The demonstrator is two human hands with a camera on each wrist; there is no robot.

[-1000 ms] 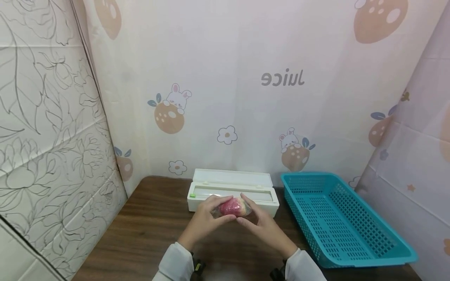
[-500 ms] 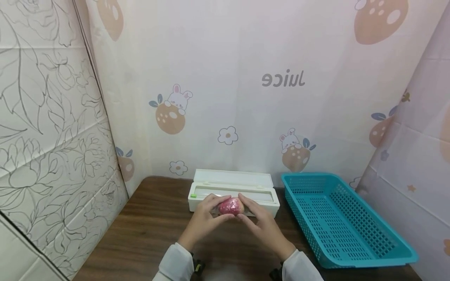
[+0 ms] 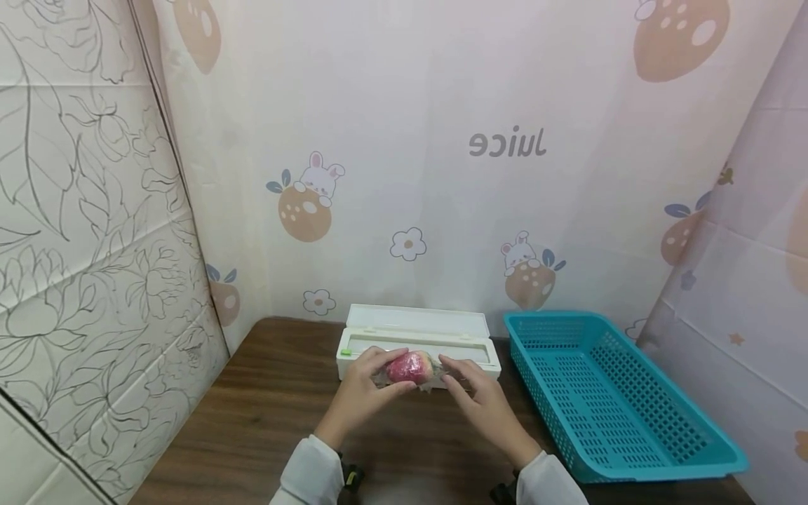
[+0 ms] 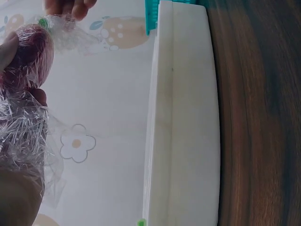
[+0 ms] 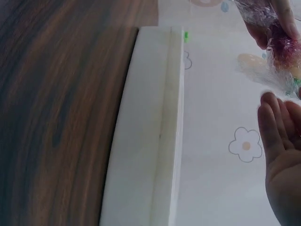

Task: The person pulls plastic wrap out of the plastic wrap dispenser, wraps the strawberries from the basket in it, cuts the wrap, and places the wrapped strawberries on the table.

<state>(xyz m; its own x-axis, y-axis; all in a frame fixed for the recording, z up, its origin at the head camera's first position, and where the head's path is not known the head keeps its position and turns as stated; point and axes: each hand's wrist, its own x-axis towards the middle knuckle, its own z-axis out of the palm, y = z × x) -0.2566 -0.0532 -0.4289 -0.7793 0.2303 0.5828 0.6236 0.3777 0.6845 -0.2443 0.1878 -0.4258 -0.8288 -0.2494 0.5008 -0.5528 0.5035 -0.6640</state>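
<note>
A red fruit with a pale yellow end and a bit of green (image 3: 409,367) is wrapped in crinkled clear cling film (image 4: 21,125). My left hand (image 3: 362,386) holds it between thumb and fingers, above the table in front of the white cling film dispenser (image 3: 480,354). Loose film bunches toward the left palm in the left wrist view. At the fruit's green end, a tail of film (image 5: 277,80) sticks out. My right hand (image 3: 482,400) is beside that tail, fingertips right at the film, thumb and forefinger apart.
The dispenser's lid (image 3: 416,320) stands raised, and a green slider (image 3: 346,352) sits at its left end. To the right, a teal plastic basket (image 3: 631,403) takes up that side of the brown wooden table (image 3: 252,407). Patterned cloth walls (image 3: 410,175) surround the table.
Both hands were around the wrapped fruit; the right hand has drawn away to the right. The fruit has shifted slightly left in the left hand, and its pale end shows again.
</note>
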